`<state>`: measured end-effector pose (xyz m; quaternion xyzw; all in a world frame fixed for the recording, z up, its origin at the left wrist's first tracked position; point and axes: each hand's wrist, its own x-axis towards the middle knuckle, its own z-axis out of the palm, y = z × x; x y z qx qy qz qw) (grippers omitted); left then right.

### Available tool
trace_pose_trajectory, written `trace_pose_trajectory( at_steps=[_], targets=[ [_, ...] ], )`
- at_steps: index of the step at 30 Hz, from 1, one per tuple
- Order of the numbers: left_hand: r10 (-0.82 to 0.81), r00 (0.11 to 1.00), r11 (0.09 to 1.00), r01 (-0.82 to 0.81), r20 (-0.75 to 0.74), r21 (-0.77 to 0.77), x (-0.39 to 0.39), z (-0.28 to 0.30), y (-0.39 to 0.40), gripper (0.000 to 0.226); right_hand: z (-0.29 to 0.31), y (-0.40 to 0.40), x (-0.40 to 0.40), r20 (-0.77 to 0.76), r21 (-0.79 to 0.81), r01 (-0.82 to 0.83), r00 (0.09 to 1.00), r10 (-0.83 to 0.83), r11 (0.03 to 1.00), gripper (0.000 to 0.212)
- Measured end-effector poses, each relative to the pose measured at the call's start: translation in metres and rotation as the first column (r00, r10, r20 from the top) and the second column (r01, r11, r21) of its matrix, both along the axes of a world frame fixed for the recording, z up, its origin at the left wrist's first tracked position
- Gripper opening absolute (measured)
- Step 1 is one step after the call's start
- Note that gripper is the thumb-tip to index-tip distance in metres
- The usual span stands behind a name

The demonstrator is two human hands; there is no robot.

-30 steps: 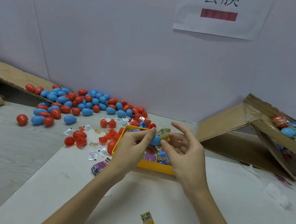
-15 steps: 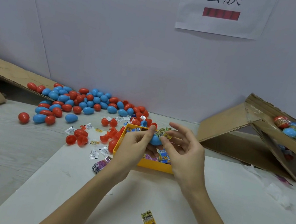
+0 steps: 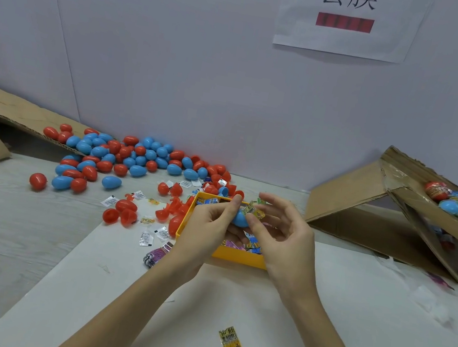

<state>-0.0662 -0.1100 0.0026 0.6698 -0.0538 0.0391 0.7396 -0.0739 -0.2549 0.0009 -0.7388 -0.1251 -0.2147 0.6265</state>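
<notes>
Two hands are being held over the yellow tray (image 3: 238, 258): a blue egg (image 3: 239, 219) is being pinched by the left hand (image 3: 207, 229), while a printed sleeve (image 3: 254, 211) at its tip is being gripped by the right hand (image 3: 289, 241). The tray's contents are being partly hidden by them; loose eggs (image 3: 135, 156) are being crowded behind it on the counter (image 3: 34, 233)

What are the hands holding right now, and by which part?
The left hand grips a blue egg by its left end. The right hand pinches the printed film sleeve at the egg's right end, above the yellow tray.
</notes>
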Motion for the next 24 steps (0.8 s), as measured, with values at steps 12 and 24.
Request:
trace_pose_trajectory(
  at_steps=[12, 24],
  targets=[
    [-0.153, 0.986, 0.988, 0.152, 0.073, 0.015, 0.002, 0.001, 0.006, 0.023, 0.000, -0.002, 0.001, -0.035, 0.073, 0.013, 0.999, -0.011, 0.997, 0.034],
    [-0.120, 0.893, 0.911, -0.075, 0.433, 0.405, -0.002, -0.006, 0.003, 0.027, 0.002, -0.010, 0.004, -0.258, 0.286, -0.016, 0.961, 0.093, 0.958, 0.030]
  ],
)
